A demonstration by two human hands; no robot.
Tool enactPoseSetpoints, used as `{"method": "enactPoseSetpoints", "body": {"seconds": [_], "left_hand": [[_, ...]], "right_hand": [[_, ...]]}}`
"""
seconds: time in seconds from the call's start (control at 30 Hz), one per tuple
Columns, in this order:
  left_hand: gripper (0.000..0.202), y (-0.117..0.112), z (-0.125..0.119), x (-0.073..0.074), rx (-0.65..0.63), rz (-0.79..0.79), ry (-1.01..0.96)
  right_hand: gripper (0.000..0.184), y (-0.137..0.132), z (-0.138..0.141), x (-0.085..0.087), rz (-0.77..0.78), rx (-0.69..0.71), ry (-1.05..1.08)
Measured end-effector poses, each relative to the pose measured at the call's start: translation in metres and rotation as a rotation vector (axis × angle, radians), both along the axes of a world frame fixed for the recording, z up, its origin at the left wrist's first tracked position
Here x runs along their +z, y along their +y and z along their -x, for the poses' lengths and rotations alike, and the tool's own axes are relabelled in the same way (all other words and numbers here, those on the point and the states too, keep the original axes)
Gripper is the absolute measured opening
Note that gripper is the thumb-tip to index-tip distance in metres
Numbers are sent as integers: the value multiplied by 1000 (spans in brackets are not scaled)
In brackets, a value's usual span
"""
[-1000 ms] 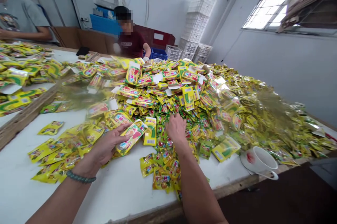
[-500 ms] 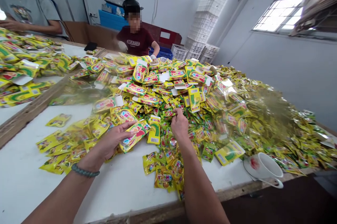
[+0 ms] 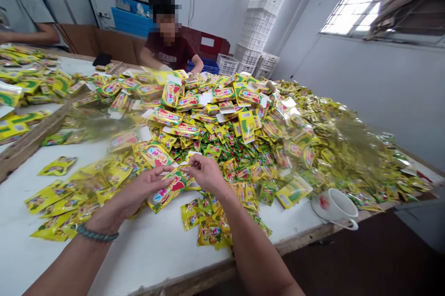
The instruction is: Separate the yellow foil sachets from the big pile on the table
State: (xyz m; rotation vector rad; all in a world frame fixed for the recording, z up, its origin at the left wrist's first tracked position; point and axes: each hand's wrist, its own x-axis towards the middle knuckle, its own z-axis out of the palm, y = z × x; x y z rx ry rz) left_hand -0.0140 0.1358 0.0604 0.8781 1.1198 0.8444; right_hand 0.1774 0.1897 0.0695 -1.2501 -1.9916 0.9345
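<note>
The right hand (image 3: 205, 173), half a second ago at the sachet pile (image 3: 215, 149), is now meeting the open end of the carton (image 3: 168, 195). The left hand (image 3: 139, 189) is clasping that carton between thumb and fingers, printed face upward, over the near part of the surface (image 3: 139, 245). The right fingertips are bunching at its mouth; whether they are gripping a flap, a sachet or nothing, I cannot tell. Doing this well is probably calling for a firm but light left grip, keeping the mouth wide without crushing the walls. Another carton, a barcoded box (image 3: 193, 185), is lying partly hidden behind the right hand and could be catching its knuckles. Loose sachets (image 3: 208, 232) are lying beside the right forearm, open boxes (image 3: 167, 117) are crowding beyond, and a mug (image 3: 332, 208) is sitting at the edge, well apart.
</note>
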Motion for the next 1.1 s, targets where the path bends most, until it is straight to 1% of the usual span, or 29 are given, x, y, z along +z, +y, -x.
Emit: {"method": "enactPoseSetpoints", "body": {"seconds": [0.1,0.17,0.23,0.27,0.3,0.37,0.4,0.43,0.47,0.5,0.53,0.6,0.67,0.7,0.73,0.77,0.83,0.87,0.9,0.93,1.03,1.1], "left_hand": [[70,-1,0,-1,-73,17,3],[71,0,-3,-2,-72,35,-8],[67,1,-7,-4,-42,56,-27],[65,1,-8,-5,-26,68,-37],[62,2,-9,-5,-8,81,-47],[60,2,-9,-4,31,103,-53],[60,2,-9,-4,50,112,-47],[60,2,-9,-4,65,121,-41],[61,2,-9,-3,75,127,-36],[62,2,-8,-3,84,133,-32],[63,3,-8,-3,91,139,-29],[60,3,-8,-3,102,142,-28],[55,4,-7,-4,116,131,-24],[51,5,-6,-5,126,121,-22],[47,5,-5,-6,136,109,-21],[45,6,-5,-6,145,98,-20],[42,6,-4,-7,158,84,-32],[43,6,-4,-6,162,77,-46],[46,6,-5,-6,165,69,-59],[51,5,-5,-5,169,58,-66],[67,4,-4,-3,178,14,-31],[75,4,-4,-4,166,-29,24]], "right_hand": [[25,0,1,-2,-84,4,-50],[17,0,1,-3,-144,24,-90],[12,2,-2,-1,-167,32,-119],[13,4,-5,-1,-183,-12,-138],[14,7,-9,0,-215,-100,-169],[21,16,-20,0,-310,-365,-275],[30,20,-26,-1,-343,-490,-345],[39,25,-31,-3,-349,-566,-414],[46,28,-35,-6,-329,-582,-470],[47,32,-39,-9,-295,-556,-505],[43,34,-41,-11,-262,-518,-518],[28,35,-43,-12,-249,-478,-487],[20,32,-42,-7,-272,-526,-388],[20,30,-41,-2,-262,-548,-307],[23,27,-39,2,-226,-537,-199],[28,23,-36,6,-159,-478,-74],[37,14,-27,9,30,-252,159],[39,10,-22,9,110,-134,222],[40,7,-16,7,159,-55,235],[40,5,-10,4,170,-25,204],[39,3,-1,-3,93,-86,55],[38,4,-1,-4,89,-66,53]]}}
